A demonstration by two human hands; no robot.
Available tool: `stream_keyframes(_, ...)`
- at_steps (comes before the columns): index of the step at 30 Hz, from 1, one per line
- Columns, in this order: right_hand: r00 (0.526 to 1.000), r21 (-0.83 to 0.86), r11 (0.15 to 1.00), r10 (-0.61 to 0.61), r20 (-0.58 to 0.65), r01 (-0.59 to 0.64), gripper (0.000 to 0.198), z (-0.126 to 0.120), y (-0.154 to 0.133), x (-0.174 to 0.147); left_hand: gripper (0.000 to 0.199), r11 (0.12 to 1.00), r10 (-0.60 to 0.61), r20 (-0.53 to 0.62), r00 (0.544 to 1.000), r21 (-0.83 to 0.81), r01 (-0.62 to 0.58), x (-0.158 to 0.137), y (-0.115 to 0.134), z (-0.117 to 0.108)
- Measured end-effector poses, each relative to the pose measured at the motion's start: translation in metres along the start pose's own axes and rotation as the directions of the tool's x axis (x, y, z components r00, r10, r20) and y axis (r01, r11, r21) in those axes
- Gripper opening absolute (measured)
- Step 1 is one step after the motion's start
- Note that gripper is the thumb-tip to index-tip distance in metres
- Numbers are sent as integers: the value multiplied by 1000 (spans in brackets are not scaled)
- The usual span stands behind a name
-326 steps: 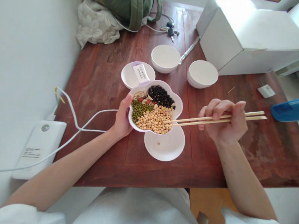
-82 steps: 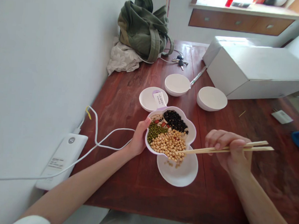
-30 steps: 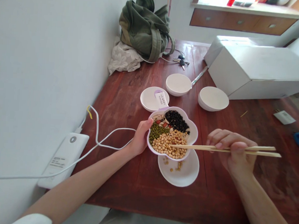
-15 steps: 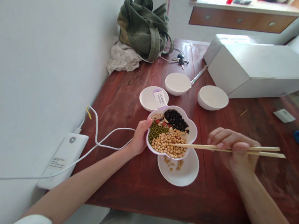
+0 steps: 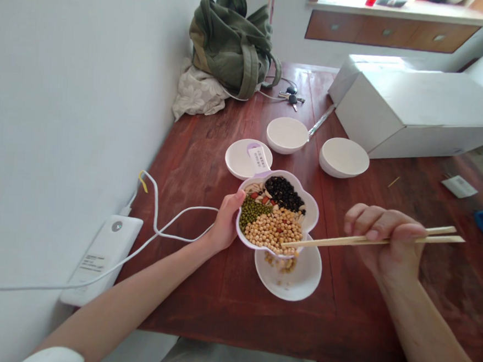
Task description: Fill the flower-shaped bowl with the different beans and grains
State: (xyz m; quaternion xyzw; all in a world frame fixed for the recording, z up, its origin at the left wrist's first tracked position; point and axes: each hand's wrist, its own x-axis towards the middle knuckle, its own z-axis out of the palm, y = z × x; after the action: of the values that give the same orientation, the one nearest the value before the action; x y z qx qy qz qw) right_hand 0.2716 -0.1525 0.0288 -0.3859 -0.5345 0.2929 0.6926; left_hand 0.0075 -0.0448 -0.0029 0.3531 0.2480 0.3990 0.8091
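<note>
My left hand grips the left rim of a flower-shaped tray, which is tilted over a white bowl. Black beans, green mung beans, pale and reddish nuts or seeds, and soybeans lie in separate patches in it. Some soybeans are dropping past the near rim, and others sit in the bowl below. Between the fingers of my right hand is a pair of wooden chopsticks. Their tips touch the soybeans near the tray's front edge.
Beyond the tray stand two white bowls and a third white dish with a paper label. A large white box is at the back right, a green bag at the back left. A white power bank with a cable lies left.
The chopstick tips have shifted slightly right and nearer to me, toward the tray's front edge. More soybeans are falling into the bowl. My left hand and the tray have hardly moved.
</note>
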Motion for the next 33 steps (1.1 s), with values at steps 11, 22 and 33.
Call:
stream_keyframes(11, 990, -78, 996, -20, 142, 32, 52, 3, 4, -4, 65, 1000, -21, -1, 1000, -6, 21, 0, -1, 0)
stream_keyframes(22, 997, 6, 1000, -8, -78, 8, 52, 3, 2, 0, 64, 1000, -14, 7, 1000, -11, 14, 0, -1, 0)
stream_keyframes(33, 987, 58, 998, -10, 158, 0, 47, 14, 24, 34, 65, 999, -36, 14, 999, -20, 36, -1, 0, 1)
